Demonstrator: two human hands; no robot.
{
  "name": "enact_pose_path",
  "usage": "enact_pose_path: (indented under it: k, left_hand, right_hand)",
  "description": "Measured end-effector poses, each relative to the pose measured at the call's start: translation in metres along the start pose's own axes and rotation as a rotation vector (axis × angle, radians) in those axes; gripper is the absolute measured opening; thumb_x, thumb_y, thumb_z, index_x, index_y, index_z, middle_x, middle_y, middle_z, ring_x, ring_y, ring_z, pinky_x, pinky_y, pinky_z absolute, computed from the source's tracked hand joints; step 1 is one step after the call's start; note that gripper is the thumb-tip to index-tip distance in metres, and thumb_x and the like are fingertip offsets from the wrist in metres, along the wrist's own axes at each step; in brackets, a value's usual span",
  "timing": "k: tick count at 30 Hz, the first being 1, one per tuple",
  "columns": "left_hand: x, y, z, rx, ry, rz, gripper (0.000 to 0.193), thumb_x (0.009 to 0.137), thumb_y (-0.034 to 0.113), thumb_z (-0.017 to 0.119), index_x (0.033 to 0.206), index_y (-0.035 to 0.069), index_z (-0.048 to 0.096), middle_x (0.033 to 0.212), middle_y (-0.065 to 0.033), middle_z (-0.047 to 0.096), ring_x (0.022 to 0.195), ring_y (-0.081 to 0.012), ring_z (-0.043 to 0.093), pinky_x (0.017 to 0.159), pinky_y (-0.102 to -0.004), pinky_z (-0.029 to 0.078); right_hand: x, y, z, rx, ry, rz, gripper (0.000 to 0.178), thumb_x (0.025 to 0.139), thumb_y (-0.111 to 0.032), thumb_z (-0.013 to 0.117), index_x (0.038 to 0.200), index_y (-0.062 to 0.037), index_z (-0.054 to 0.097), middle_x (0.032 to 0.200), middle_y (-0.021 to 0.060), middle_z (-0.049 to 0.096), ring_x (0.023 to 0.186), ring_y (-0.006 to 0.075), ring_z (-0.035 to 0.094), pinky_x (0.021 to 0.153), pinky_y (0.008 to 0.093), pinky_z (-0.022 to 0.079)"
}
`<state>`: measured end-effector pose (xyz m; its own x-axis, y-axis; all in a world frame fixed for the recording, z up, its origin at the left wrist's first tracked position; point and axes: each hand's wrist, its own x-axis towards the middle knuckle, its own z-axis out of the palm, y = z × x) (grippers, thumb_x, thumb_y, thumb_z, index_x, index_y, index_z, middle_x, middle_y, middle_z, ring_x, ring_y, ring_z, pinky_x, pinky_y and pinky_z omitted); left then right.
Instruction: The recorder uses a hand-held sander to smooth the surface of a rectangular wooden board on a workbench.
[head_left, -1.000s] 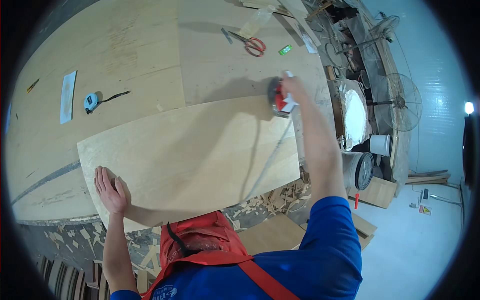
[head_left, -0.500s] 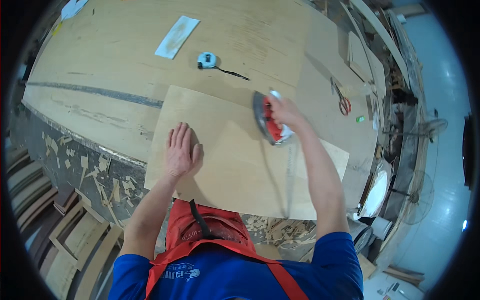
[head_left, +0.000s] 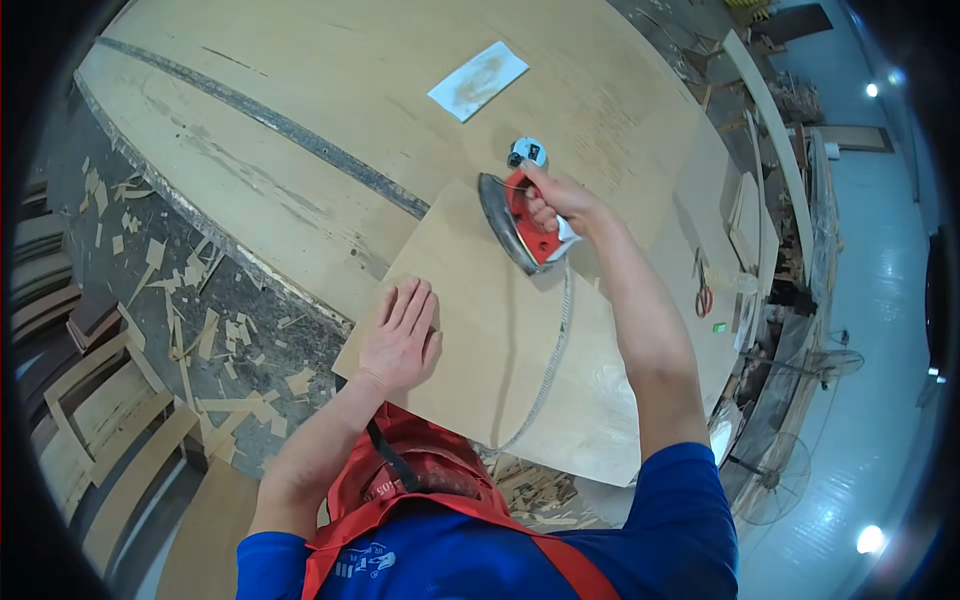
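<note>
My right hand is closed around the handle of a red and white clothes iron with a dark soleplate. The iron is at the far edge of a pale wooden panel, near its far left corner. From its heel a light, ribbed cord hangs across the panel to the near edge. My left hand lies flat near the panel's left edge, fingers stretched out and holding nothing. Just beyond the iron sits a light blue tape measure, partly hidden by my right hand.
A stained white pad lies farther back on the big wooden worktable. Scissors with orange-red handles and a small green item are at the right. Wood scraps litter the floor; curved wooden parts stand lower left.
The iron has moved left along the panel's far edge, toward its far left corner. My left hand stays flat on the panel. The whole view has turned somewhat.
</note>
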<state>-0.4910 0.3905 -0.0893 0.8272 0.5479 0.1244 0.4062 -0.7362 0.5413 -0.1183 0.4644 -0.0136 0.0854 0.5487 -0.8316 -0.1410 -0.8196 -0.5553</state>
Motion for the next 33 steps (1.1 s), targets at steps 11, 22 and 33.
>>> enact_pose_path:
  k: [11, 22, 33]
  left_hand:
    - [0.005, 0.008, 0.012, 0.034, 0.005, 0.051, 0.063, 0.093, 0.023, 0.062, 0.147, -0.006, 0.048, 0.156, -0.0237, 0.046, 0.150, -0.0405, 0.038, 0.126, -0.0566, 0.024]
    - [0.003, 0.015, 0.007, 0.189, -0.018, 0.079, 0.063, 0.094, 0.022, 0.060, 0.149, -0.006, 0.046, 0.157, -0.0238, 0.045, 0.151, -0.0413, 0.036, 0.127, -0.0572, 0.022]
    - [0.004, 0.014, 0.021, 0.268, -0.046, 0.088, 0.063, 0.097, 0.023, 0.056, 0.153, -0.004, 0.042, 0.161, -0.0230, 0.041, 0.154, -0.0395, 0.033, 0.128, -0.0550, 0.020]
  right_hand:
    - [0.059, -0.043, 0.037, 0.035, -0.106, -0.150, 0.047, 0.111, -0.044, 0.045, 0.085, -0.0070, 0.055, 0.057, -0.0024, 0.043, 0.043, 0.0087, 0.041, 0.039, 0.0276, 0.032]
    - [-0.165, 0.214, -0.161, -0.058, 0.286, -0.036, 0.059, 0.110, -0.055, 0.042, 0.086, -0.0054, 0.061, 0.051, 0.0007, 0.047, 0.041, 0.0127, 0.047, 0.043, 0.0311, 0.038]
    - [-0.138, 0.307, -0.065, -0.391, 1.046, -0.191, 0.075, 0.110, -0.057, 0.032, 0.086, 0.0003, 0.073, 0.078, 0.0253, 0.071, 0.075, 0.0403, 0.071, 0.068, 0.0542, 0.052]
